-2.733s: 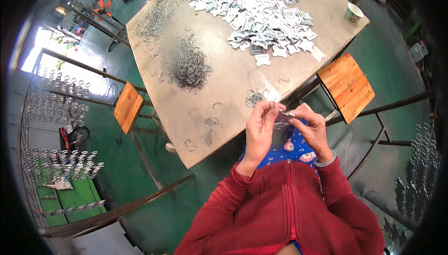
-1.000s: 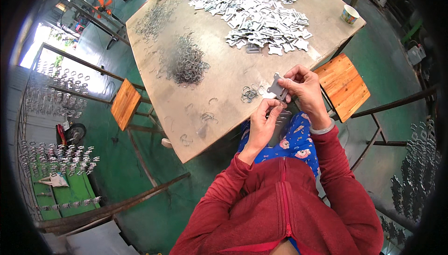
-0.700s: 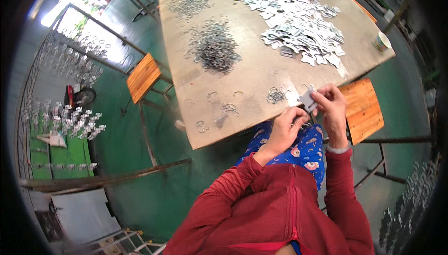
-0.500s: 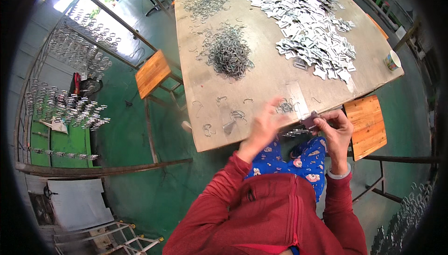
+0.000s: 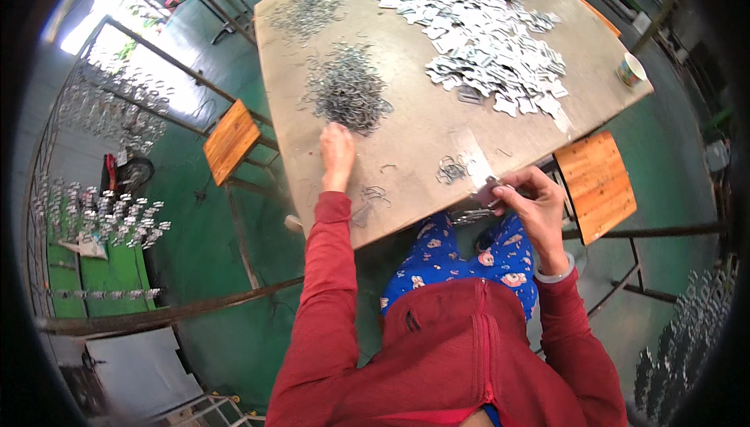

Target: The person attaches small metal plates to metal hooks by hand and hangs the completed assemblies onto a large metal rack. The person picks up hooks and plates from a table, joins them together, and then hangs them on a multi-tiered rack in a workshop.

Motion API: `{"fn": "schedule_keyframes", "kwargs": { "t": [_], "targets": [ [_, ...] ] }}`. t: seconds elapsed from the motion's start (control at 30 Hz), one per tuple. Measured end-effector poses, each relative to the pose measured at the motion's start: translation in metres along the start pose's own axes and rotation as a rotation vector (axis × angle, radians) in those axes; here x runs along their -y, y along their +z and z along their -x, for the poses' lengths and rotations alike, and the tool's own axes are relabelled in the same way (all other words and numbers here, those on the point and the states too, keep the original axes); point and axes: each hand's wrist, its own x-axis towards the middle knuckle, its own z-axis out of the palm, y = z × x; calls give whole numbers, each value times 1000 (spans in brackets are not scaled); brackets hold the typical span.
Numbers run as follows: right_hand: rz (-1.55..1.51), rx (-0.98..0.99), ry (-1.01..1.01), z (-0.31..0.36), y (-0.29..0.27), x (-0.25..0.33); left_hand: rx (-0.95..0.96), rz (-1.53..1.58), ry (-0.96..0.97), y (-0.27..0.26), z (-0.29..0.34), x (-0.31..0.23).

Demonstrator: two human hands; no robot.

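My left hand (image 5: 337, 155) reaches out to the near edge of a heap of bent wire hooks (image 5: 349, 87) on the table. Its fingers are bent together at the lowest hooks, and what is between them, if anything, is hidden. By the table's front edge my right hand (image 5: 537, 202) pinches a small flat metal plate (image 5: 493, 186) between thumb and fingers. Beside that plate lies a small cluster of wire hooks (image 5: 451, 169). Several loose hooks (image 5: 373, 192) lie nearer the front left edge.
A large heap of shiny metal plates (image 5: 492, 44) covers the table's far right. More thin wire pieces (image 5: 308, 13) spread at the far left. A paper cup (image 5: 631, 70) stands at the right corner. Wooden stools (image 5: 231, 142) flank the table, and racks of hanging metal parts (image 5: 101, 212) stand left.
My left hand has moved from beside the right hand, left and away from me, to the wire hook heap. My right hand still holds the plate. The view has shifted slightly.
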Motion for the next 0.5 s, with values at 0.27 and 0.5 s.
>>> {"fn": "schedule_keyframes", "kwargs": {
  "t": [0.27, 0.5],
  "targets": [
    [53, 48, -8, 9, -11, -10, 593, 1402, -287, -63, 46, -106],
    [69, 43, -48, 22, -12, -18, 857, 1647, -216, -120, 94, -196]
  ]
}}
